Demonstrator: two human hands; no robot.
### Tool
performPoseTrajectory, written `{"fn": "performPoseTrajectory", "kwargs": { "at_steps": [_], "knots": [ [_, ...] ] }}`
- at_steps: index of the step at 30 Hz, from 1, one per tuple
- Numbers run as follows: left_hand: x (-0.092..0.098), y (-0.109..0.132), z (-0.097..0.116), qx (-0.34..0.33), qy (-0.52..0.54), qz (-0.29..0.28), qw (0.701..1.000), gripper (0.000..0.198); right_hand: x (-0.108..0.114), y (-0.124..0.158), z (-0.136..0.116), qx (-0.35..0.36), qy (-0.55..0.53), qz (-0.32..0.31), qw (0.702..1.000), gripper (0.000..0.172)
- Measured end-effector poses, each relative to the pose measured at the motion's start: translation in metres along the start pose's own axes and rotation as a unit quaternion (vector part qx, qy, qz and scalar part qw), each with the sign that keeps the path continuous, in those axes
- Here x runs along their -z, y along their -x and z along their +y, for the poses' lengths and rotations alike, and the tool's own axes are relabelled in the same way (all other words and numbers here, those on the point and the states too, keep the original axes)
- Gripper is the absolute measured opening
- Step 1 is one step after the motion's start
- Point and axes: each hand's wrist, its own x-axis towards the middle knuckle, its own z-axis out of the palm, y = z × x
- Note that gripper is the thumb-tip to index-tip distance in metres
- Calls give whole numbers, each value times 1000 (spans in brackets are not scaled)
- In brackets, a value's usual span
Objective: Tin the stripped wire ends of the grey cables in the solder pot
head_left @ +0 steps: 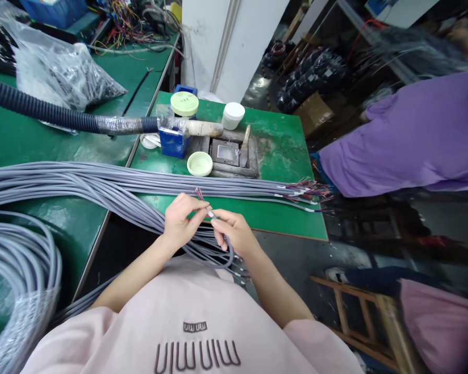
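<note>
In front of my chest, my right hand [234, 231] pinches a grey multi-core cable [230, 255] just below its stripped end. My left hand [184, 217] closes its thumb and forefinger on the same cable end, by a white band. Thin coloured wires [199, 194] stick up past the left fingertips. Just beyond both hands, a thick bundle of grey cables [148, 179] runs across the green table, its stripped, coloured ends [310, 191] fanned out at the right. More grey cables hang below my hands at the table's front edge.
A solder pot [226, 152] is set in the green tabletop [284, 140], with an open pale tub [199, 164] and a white lidded jar [233, 115] beside it. A black corrugated hose [62, 115] reaches over. Coiled cable [19, 259] lies left; a person in purple [409, 135] is at right.
</note>
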Motion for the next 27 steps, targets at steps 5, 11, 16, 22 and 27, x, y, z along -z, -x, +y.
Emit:
{"fn": "performPoseTrajectory", "kwargs": {
  "at_steps": [5,11,16,22,27],
  "knots": [
    [-10,12,1,-103,-40,21,994,7,1,-11,4,-41,-277,-84,956,34],
    [-13,14,3,-82,15,0,997,8,1,-15,2,-29,-319,-71,945,34],
    [-18,14,8,25,115,11,993,4,2,-17,-4,-38,-308,16,951,24],
    [-23,12,11,198,257,42,945,9,9,-17,-13,73,-214,64,972,18],
    [-24,13,9,248,275,37,928,17,15,-17,-19,100,-185,53,976,18]
  ]
}}
